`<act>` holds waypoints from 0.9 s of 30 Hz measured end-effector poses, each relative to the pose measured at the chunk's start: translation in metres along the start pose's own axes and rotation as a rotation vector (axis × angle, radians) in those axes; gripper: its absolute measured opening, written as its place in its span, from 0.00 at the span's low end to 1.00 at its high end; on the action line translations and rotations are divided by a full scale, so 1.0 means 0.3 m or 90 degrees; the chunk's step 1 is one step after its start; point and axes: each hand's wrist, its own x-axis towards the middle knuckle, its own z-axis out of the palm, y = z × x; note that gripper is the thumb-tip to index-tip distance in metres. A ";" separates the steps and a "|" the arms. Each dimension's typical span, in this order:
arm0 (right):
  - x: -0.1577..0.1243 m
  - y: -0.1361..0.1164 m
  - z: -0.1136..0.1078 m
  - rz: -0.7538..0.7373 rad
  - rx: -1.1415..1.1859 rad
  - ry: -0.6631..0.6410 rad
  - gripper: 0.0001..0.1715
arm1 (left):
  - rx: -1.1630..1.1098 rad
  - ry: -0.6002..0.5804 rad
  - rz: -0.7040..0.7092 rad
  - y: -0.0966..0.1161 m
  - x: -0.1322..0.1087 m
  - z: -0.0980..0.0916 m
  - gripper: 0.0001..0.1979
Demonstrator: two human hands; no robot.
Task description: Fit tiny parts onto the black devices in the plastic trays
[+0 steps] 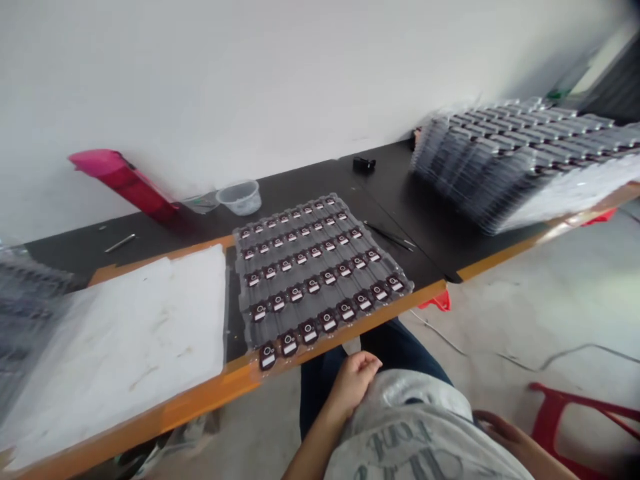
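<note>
My left hand (353, 381) rests on my lap below the table edge, fingers curled in with nothing visible in them. My right hand (503, 432) lies low at my right side; my grey shirt (420, 433) hides its fingers. Nearest above my left hand is a clear plastic tray (320, 267) with rows of several small dark round parts bearing white labels. It lies on the black mat and overhangs the table's orange front edge (200, 400). Neither hand touches the tray.
A tall stack of similar trays (520, 167) fills the right end of the table, and a blurred stack (25, 300) the left. Also there: white sheet (125, 333), clear cup (240, 197), pink object (125, 180), thin black tool (390, 237), small black item (364, 163). Red stool (585, 413) stands on the floor.
</note>
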 end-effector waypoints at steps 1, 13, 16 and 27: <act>0.002 0.002 -0.003 -0.025 -0.010 0.008 0.30 | 0.024 -0.001 0.011 -0.002 0.004 0.001 0.15; 0.092 -0.111 0.030 -0.310 -0.150 -0.081 0.21 | 0.412 -0.188 0.031 0.067 0.090 0.056 0.23; 0.079 -0.128 0.014 -0.224 -0.154 -0.055 0.20 | 0.345 -0.261 0.092 0.116 0.051 0.077 0.15; 0.007 -0.180 -0.075 -0.069 -0.077 -0.240 0.29 | 0.376 -0.441 0.129 0.265 -0.037 0.143 0.26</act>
